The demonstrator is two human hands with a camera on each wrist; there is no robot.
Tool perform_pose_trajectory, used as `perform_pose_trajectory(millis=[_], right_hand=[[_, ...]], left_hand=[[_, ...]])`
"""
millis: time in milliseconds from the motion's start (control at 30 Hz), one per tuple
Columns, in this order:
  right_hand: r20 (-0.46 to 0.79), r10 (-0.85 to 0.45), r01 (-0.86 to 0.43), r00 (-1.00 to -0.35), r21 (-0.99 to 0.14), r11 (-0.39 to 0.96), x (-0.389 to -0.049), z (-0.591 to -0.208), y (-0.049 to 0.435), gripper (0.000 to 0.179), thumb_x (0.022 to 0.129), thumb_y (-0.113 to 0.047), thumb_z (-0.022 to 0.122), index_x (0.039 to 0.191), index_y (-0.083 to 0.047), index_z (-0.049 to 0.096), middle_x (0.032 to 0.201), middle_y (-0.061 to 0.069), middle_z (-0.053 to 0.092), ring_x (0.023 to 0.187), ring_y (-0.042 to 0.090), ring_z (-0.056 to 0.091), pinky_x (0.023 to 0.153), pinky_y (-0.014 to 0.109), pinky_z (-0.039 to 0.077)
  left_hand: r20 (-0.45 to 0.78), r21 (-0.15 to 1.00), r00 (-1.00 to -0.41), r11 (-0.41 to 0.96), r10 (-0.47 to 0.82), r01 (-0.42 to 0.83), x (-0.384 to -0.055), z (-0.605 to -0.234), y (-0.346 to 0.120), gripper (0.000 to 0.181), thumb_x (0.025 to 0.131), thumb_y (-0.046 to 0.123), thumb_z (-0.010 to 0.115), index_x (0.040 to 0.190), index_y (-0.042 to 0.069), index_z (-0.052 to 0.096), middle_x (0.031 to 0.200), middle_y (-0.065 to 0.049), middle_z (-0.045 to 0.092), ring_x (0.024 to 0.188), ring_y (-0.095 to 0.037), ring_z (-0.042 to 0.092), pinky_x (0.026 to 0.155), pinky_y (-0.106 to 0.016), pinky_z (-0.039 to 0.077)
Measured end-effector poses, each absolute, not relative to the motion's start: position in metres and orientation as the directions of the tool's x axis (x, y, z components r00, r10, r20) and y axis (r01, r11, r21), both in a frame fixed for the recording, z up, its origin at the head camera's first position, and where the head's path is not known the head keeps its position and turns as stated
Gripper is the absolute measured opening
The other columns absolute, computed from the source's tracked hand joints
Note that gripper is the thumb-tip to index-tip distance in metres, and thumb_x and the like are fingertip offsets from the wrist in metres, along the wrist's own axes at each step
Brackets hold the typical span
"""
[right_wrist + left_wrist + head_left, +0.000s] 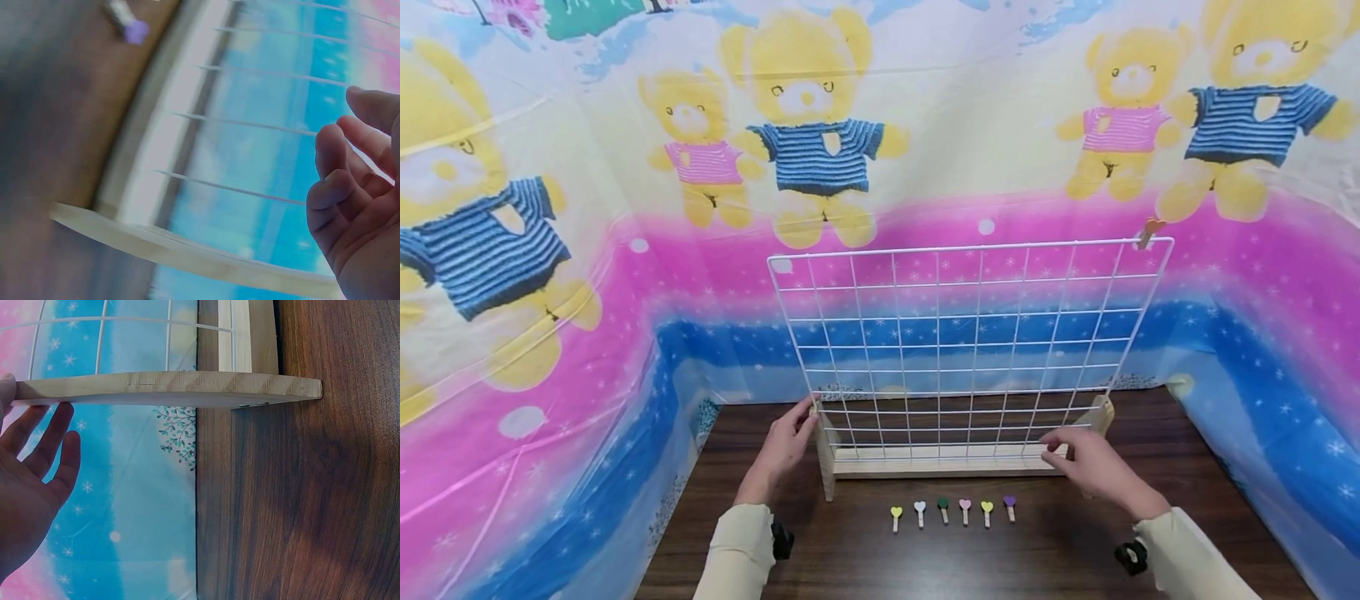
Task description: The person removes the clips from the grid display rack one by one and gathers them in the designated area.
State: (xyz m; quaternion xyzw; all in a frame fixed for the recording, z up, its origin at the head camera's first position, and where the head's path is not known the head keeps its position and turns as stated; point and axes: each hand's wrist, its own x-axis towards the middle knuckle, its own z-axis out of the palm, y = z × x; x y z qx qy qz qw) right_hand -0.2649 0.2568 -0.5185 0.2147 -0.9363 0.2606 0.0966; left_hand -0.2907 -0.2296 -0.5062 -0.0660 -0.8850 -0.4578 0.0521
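A white wire grid point(958, 346) stands upright in a wooden stand point(940, 468). My left hand point(786, 442) pinches the top of the stand's left side post point(169, 389), thumb on one face and fingertips on the other. In front of the grid's lower right part hovers my right hand point(1090, 467), its fingers loosely bent with nothing between them. Several small heart clothespins lie in a row before the stand, among them a green one point(943, 510), a pink one point(966, 512) and a purple one point(1011, 507). An orange heart clothespin point(1148, 232) sits at the grid's top right corner.
A dark wood-grain table point(850, 567) carries the stand. Behind it and at both sides hangs a printed cloth point(955, 150) with teddy bears. The stand's right side post point(187, 250) shows below the right hand in the blurred right wrist view.
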Motion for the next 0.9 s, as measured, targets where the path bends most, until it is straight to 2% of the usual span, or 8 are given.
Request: perform_pose_trajectory(millis=[233, 367, 500, 667, 900], right_hand=[[0.363, -0.336, -0.472, -0.869, -0.407, 0.782, -0.261, -0.466, 0.264, 0.015, 0.088, -0.017, 0.068, 0.103, -0.013, 0.069, 0.092, -0.003, 0.064, 0.065, 0.003, 0.052, 0.054, 0.025, 0.044], [0.447, -0.331, -0.506, -0.831, -0.362, 0.783, -0.263, -0.44, 0.269, 0.016, 0.086, -0.015, 0.07, 0.101, -0.01, 0.07, 0.091, 0.0, 0.065, 0.067, 0.006, 0.054, 0.055, 0.027, 0.045], [0.55, -0.302, -0.536, -0.778, -0.332, 0.776, -0.263, -0.411, 0.274, 0.015, 0.084, -0.011, 0.072, 0.099, -0.008, 0.069, 0.083, 0.0, 0.063, 0.063, 0.007, 0.052, 0.051, 0.025, 0.044], [0.687, -0.246, -0.577, -0.684, -0.303, 0.759, -0.263, -0.382, 0.28, 0.019, 0.077, -0.002, 0.076, 0.095, -0.007, 0.07, 0.072, -0.003, 0.059, 0.057, 0.003, 0.049, 0.047, 0.018, 0.04], [0.795, -0.146, -0.588, -0.588, -0.297, 0.752, -0.261, -0.348, 0.282, 0.025, 0.075, 0.001, 0.078, 0.098, -0.004, 0.071, 0.067, -0.002, 0.056, 0.057, -0.003, 0.046, 0.053, 0.012, 0.038]], left_hand=[[0.149, 0.802, -0.987, 0.576, 0.062, 0.157, -0.291, -0.507, -0.23, 0.042, 0.101, 0.021, 0.047, 0.143, 0.023, 0.044, 0.128, -0.015, 0.056, 0.111, -0.028, 0.055, 0.087, -0.047, 0.046], [0.148, 0.802, -0.987, 0.576, 0.063, 0.157, -0.292, -0.507, -0.23, 0.042, 0.101, 0.021, 0.047, 0.143, 0.022, 0.044, 0.128, -0.015, 0.055, 0.112, -0.028, 0.054, 0.088, -0.047, 0.046], [0.148, 0.803, -0.987, 0.576, 0.062, 0.156, -0.292, -0.507, -0.23, 0.042, 0.101, 0.021, 0.047, 0.143, 0.022, 0.045, 0.13, -0.015, 0.055, 0.113, -0.028, 0.054, 0.088, -0.048, 0.045], [0.153, 0.799, -0.986, 0.579, 0.066, 0.162, -0.292, -0.508, -0.231, 0.041, 0.101, 0.021, 0.047, 0.143, 0.022, 0.045, 0.129, -0.015, 0.055, 0.113, -0.028, 0.054, 0.088, -0.047, 0.046], [0.153, 0.796, -0.986, 0.583, 0.066, 0.163, -0.292, -0.508, -0.231, 0.042, 0.102, 0.022, 0.046, 0.143, 0.02, 0.044, 0.129, -0.015, 0.055, 0.114, -0.028, 0.053, 0.088, -0.048, 0.046]])
